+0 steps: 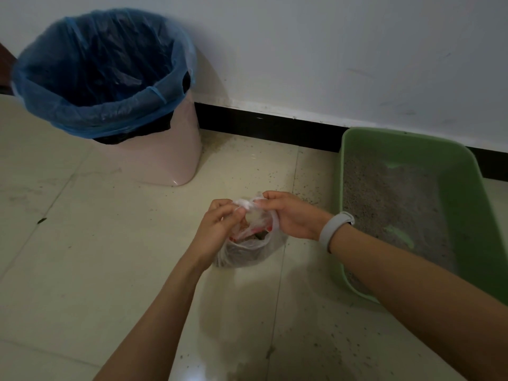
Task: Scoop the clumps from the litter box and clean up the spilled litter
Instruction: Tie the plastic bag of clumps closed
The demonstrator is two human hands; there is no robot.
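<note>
Pinching the gathered mouth of a small white plastic bag (247,250), both hands meet over the tiled floor (68,257) in the middle of the scene. The left hand (217,226) has its fingers curled in, thumb and fingertips gripping the bunched plastic at the top of the bag. The right hand (288,215) does much the same from the other side, fingers bent and nipped onto the twisted neck; a pale wristband (334,229) sits on that wrist. Dark clumped matter shows through the thin film in the belly of the bag (some red print is on the plastic too), and the bag hangs just above or rests on the floor; I cannot tell which.

To the right, against the wall, lies the green litter box (461,171), holding grey litter (390,204) with bare green patches of the tray bottom showing through. Spilled litter grains (302,188) speckle the tiles between the bag and the box, and more are scattered on the near floor to the right. At the far left stands a pink waste bin (165,160) lined with a blue bag (104,116) folded over its rim. A black skirting strip (261,125) runs along the foot of the white wall.
</note>
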